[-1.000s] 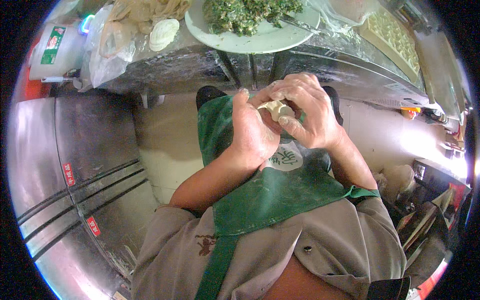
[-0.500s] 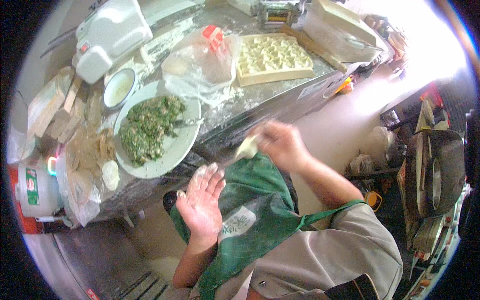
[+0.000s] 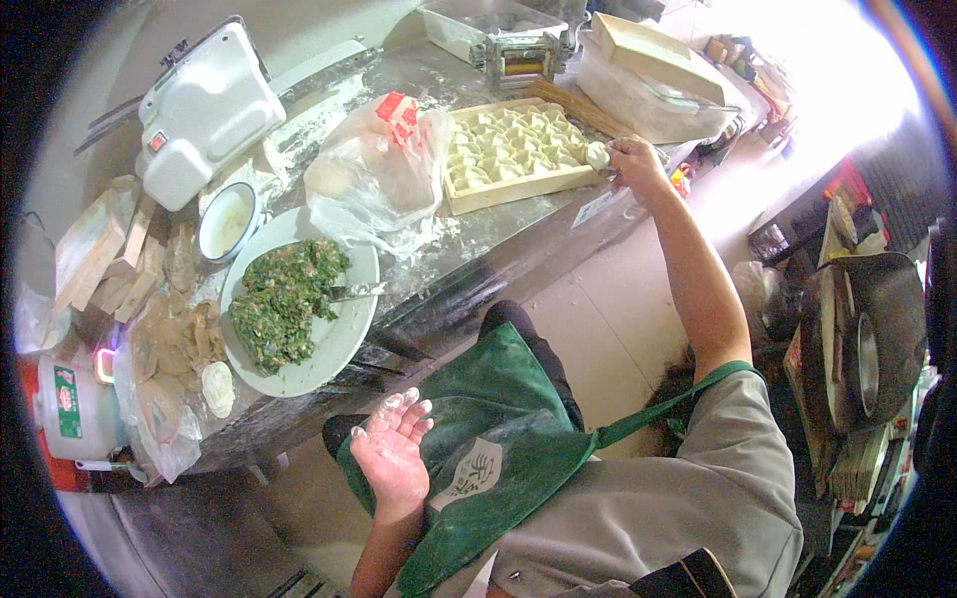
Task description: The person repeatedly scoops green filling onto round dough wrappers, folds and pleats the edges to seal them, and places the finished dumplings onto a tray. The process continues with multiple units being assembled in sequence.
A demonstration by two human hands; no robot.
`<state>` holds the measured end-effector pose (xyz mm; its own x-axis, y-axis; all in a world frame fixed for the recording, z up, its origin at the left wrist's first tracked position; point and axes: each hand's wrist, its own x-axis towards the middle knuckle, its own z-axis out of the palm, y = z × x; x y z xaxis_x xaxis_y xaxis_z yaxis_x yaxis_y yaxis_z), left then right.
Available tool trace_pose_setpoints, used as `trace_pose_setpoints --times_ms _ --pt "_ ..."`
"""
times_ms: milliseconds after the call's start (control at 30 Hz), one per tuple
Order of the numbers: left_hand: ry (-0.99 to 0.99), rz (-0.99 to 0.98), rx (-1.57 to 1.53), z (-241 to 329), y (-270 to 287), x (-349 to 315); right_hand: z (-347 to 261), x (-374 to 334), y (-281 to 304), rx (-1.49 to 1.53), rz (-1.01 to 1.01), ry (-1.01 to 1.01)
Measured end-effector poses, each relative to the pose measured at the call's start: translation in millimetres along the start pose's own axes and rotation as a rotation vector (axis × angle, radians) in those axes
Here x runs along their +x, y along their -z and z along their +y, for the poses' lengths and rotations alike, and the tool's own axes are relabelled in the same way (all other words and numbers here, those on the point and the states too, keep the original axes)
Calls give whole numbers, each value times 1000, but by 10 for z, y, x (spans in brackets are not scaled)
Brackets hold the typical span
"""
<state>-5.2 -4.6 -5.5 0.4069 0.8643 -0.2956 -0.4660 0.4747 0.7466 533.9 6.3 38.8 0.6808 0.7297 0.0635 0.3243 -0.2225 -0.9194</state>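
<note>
My right hand (image 3: 636, 164) reaches out to the right end of a wooden tray (image 3: 528, 191). Its fingers pinch a pale folded dumpling (image 3: 597, 154) over the tray's corner. Rows of similar dumplings (image 3: 513, 140) fill the tray. Low in front of the green apron, my left hand (image 3: 394, 458) is open and palm up, fingers slightly curled and white with flour; nothing lies in it. On the counter to the left, a large white plate (image 3: 349, 339) carries green chopped filling (image 3: 284, 299), with a flat metal utensil (image 3: 357, 291) stuck in its right side.
A clear plastic bag (image 3: 374, 189) sits between plate and tray. Left of the plate are a small white bowl (image 3: 228, 221), stacked wrappers (image 3: 217, 389) and wooden blocks (image 3: 95, 234). A roller machine (image 3: 518, 60) and plastic bins (image 3: 648, 95) stand behind. A wok (image 3: 877, 329) is at right.
My right hand has carried the dumpling from near my left hand out to the tray's right end. The left hand has dropped slightly and stays open. The view has shifted a little.
</note>
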Motion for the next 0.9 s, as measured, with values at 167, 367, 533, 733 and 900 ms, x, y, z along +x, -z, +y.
trace_pose_setpoints --times_ms 167,367,533,733,900 --pt "20 -5 -11 -43 24 18 419 263 15 -220 140 149" --pt "32 18 -11 -68 18 63 195 -1 -35 28 22 150" --pt "45 6 33 -104 13 75 163 34 -54 -526 126 361" --pt "71 66 51 -98 44 60 -94 -100 -43 -463 62 353" --pt "140 146 136 -113 41 64 -133 -92 -23 -506 33 342"
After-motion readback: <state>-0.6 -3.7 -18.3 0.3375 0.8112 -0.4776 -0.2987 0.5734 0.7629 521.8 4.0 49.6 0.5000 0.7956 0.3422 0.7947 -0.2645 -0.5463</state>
